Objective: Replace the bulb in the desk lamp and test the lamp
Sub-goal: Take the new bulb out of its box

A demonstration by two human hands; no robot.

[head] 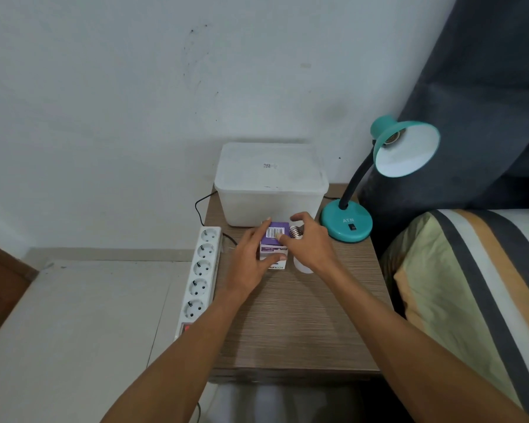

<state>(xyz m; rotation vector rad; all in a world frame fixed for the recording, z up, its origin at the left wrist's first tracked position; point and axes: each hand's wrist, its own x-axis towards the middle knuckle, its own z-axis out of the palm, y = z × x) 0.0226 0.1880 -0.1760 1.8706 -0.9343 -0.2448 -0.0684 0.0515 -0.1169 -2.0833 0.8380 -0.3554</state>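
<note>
In the middle of the frame, the left hand (251, 254) and right hand (310, 242) both pinch the bulb box (274, 244), so opening it comes next, I think.

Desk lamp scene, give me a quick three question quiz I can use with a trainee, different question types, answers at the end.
1. True or false: the teal desk lamp already has a bulb in its socket.
2. Multiple choice: what does the left hand grip? A) the power strip B) the purple and white bulb box C) the white plastic container
3. Fill in: the loose bulb lies on the wooden table, partly under the ____ hand.

Key: 1 false, the socket is bare. 2 B. 3 right.
</note>
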